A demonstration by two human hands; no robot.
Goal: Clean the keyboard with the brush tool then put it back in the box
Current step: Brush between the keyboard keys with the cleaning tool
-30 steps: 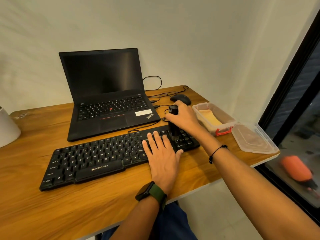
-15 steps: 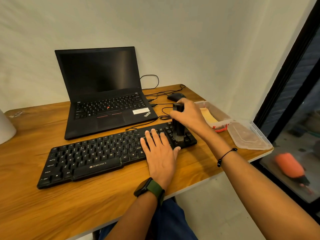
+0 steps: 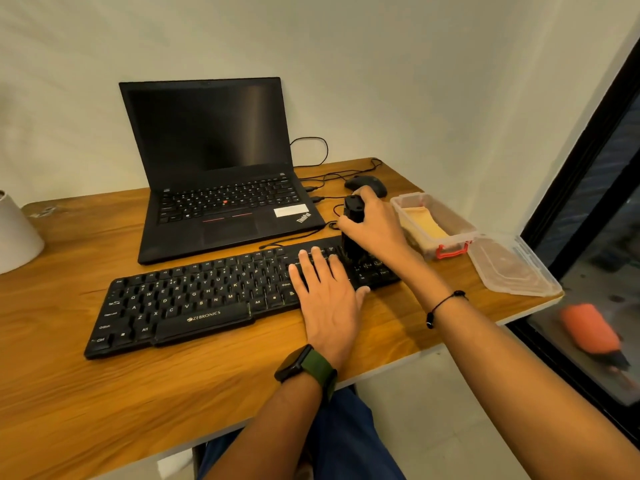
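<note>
Wooden desk (image 3: 104,393) is set against a pale wall. On it the keyboard (image 3: 194,299) is pinned by the left hand (image 3: 329,299), laid flat with fingers spread. The brush tool (image 3: 353,233) is gripped upright by the right hand (image 3: 377,226), its bristles apparently touching the keys just beyond the left fingertips. Short, light strokes are advised. The box (image 3: 460,233) lies open just right of the right hand.
</note>
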